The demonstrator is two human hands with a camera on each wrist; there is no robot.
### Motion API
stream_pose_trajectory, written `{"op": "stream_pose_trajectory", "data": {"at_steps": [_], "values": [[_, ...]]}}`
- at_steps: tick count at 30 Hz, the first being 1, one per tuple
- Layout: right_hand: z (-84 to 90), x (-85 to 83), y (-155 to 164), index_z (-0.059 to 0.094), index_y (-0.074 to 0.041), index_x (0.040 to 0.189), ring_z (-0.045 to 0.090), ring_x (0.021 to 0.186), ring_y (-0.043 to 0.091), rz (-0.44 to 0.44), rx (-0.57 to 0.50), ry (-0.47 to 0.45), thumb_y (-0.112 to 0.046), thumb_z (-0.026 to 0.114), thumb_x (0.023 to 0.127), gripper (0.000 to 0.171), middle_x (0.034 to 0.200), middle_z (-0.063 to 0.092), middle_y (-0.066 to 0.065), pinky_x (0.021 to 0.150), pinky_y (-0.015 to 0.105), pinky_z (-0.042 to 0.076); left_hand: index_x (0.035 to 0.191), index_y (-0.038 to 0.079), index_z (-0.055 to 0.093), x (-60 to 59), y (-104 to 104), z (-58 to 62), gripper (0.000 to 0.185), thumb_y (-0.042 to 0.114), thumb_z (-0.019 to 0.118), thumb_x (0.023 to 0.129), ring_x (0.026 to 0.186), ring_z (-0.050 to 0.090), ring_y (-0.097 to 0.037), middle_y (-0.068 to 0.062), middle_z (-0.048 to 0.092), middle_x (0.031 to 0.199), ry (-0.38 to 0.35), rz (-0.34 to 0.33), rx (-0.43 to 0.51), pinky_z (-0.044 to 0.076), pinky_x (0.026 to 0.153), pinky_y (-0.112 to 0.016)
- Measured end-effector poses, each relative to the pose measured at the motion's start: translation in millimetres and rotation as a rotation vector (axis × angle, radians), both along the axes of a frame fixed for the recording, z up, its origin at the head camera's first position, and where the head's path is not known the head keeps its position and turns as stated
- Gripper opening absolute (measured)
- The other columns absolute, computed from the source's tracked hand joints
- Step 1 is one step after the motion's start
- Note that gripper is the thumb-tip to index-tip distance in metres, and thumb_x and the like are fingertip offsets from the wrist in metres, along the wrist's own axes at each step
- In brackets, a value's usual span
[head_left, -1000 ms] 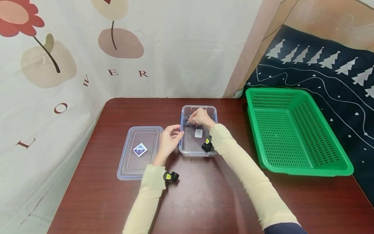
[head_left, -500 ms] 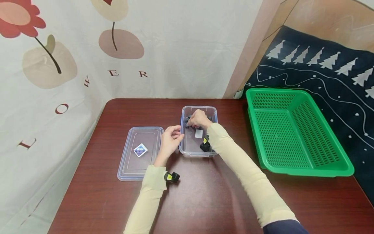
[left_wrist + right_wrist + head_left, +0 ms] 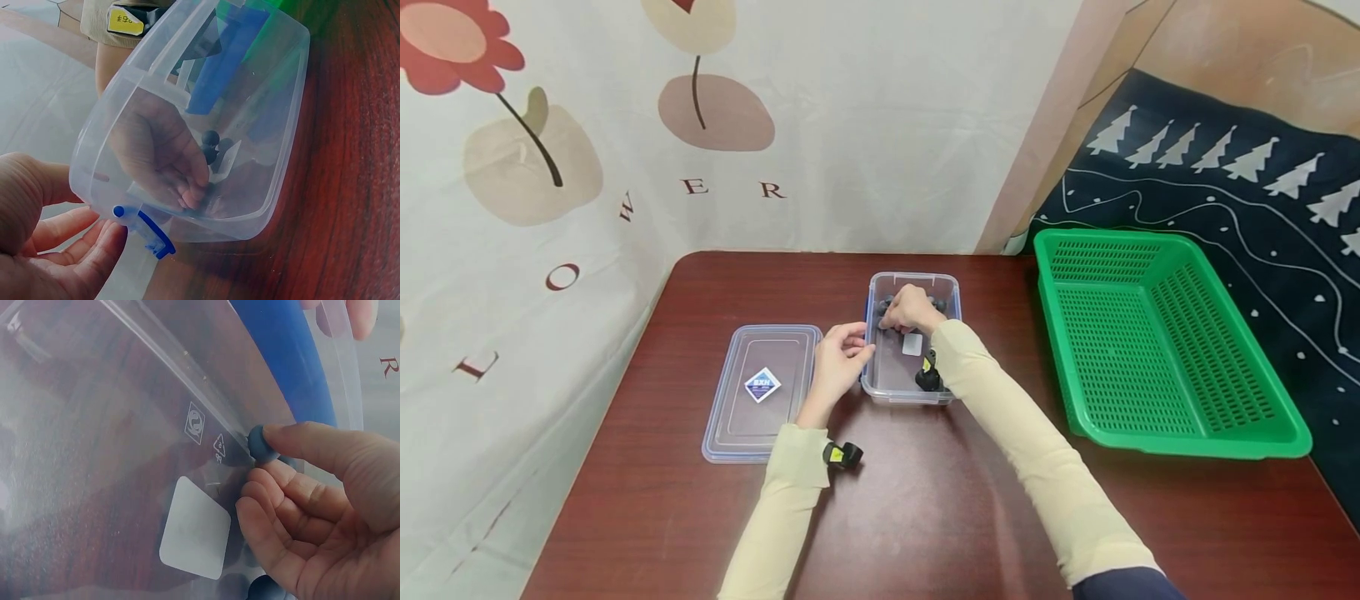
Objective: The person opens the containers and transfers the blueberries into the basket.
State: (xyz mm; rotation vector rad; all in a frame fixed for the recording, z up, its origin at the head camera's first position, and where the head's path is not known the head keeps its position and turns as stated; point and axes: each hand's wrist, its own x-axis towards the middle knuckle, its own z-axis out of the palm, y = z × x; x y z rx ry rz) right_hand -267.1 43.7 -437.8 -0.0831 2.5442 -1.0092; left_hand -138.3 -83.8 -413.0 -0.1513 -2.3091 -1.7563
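A clear plastic box [image 3: 891, 379] with blue side clips stands uncovered at the table's middle. My left hand [image 3: 837, 362] holds its left edge, thumb and fingers beside the blue clip [image 3: 156, 234] in the left wrist view. Inside the box, my right hand [image 3: 912, 308] pinches a small dark blue ball [image 3: 261, 444] between thumb and forefinger, low by the side wall. Several similar dark balls [image 3: 210, 139] lie at the far end, partly hidden by that hand. A white label [image 3: 912, 344] shows on the box's bottom.
To the left lies the box's lid [image 3: 722, 425], bearing a blue-and-white diamond sticker [image 3: 763, 385]. A green slotted basket [image 3: 1078, 417] stands at the right of the brown table [image 3: 925, 517]. A printed cloth [image 3: 880, 125] hangs behind the table.
My right hand has shifted slightly left and lower within the box, and dark balls now show to its right. My left hand keeps its place at the box's edge.
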Motion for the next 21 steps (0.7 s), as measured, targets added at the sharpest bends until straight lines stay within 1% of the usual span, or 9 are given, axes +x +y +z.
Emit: {"op": "stream_pose_trajectory", "data": {"at_steps": [4, 8, 10, 12, 18, 19, 21], "values": [[1.9, -0.3, 3, 0.075, 0.0, 0.08, 0.059, 0.051, 0.014, -0.02, -0.011, -0.009, -0.011, 0.077, 0.075, 0.012, 0.058, 0.062, 0.006, 0.052, 0.023, 0.059, 0.105, -0.023, 0.056, -0.7, 1, -0.6, 0.03, -0.019, 0.062, 0.075, 0.085, 0.06, -0.047, -0.036, 0.055, 0.099, -0.009, -0.009, 0.006, 0.057, 0.078, -0.049], [8.5, -0.6, 9, 0.074, 0.001, 0.08, 0.059, 0.053, 0.013, -0.016, -0.04, 0.021, -0.011, 0.076, 0.076, 0.013, 0.06, 0.062, 0.005, 0.052, 0.022, 0.059, 0.105, -0.023, 0.056, -1.2, 0, -1.1, 0.031, -0.019, 0.062, 0.075, 0.084, 0.06, -0.047, -0.036, 0.055, 0.099, -0.01, -0.012, 0.007, 0.057, 0.078, -0.049], [14.6, -0.3, 12, 0.074, 0.001, 0.081, 0.06, 0.055, 0.014, -0.004, -0.05, 0.042, -0.012, 0.076, 0.076, 0.014, 0.064, 0.065, 0.008, 0.053, 0.023, 0.058, 0.105, -0.023, 0.055, -1.4, 0, -1.1, 0.031, -0.019, 0.062, 0.075, 0.085, 0.059, -0.047, -0.036, 0.055, 0.099, -0.007, -0.011, 0.008, 0.057, 0.078, -0.049], [21.5, 0.3, 15, 0.074, 0.001, 0.082, 0.062, 0.058, 0.016, 0.003, -0.066, 0.054, -0.013, 0.075, 0.077, 0.014, 0.07, 0.068, 0.011, 0.057, 0.025, 0.059, 0.105, -0.023, 0.056, -1.1, 0, -1.2, 0.031, -0.019, 0.062, 0.075, 0.084, 0.06, -0.047, -0.036, 0.055, 0.099, -0.006, -0.01, 0.003, 0.057, 0.078, -0.049], [42.4, 1.1, 26, 0.074, 0.001, 0.088, 0.067, 0.078, 0.031, 0.004, -0.111, 0.056, -0.012, 0.073, 0.08, 0.016, 0.088, 0.069, 0.022, 0.075, 0.04, 0.06, 0.106, -0.023, 0.056, -0.9, -1, -1.1, 0.031, -0.019, 0.062, 0.075, 0.085, 0.059, -0.047, -0.036, 0.055, 0.099, -0.014, -0.009, 0.002, 0.057, 0.079, -0.05], [46.2, 1.1, 28, 0.073, 0.001, 0.09, 0.067, 0.081, 0.033, 0.005, -0.114, 0.056, -0.012, 0.072, 0.08, 0.017, 0.09, 0.069, 0.022, 0.077, 0.041, 0.06, 0.106, -0.023, 0.056, -0.9, -1, -1.1, 0.031, -0.019, 0.062, 0.075, 0.085, 0.059, -0.047, -0.036, 0.055, 0.099, -0.015, -0.008, 0.003, 0.057, 0.08, -0.05], [53.7, 0.7, 33, 0.073, 0.001, 0.09, 0.067, 0.081, 0.031, -0.003, -0.12, 0.057, -0.013, 0.072, 0.08, 0.017, 0.091, 0.069, 0.021, 0.073, 0.036, 0.061, 0.106, -0.023, 0.055, -1.0, -1, -1.4, 0.031, -0.019, 0.062, 0.075, 0.085, 0.059, -0.047, -0.036, 0.055, 0.099, -0.016, -0.006, 0.007, 0.057, 0.08, -0.05]]}}
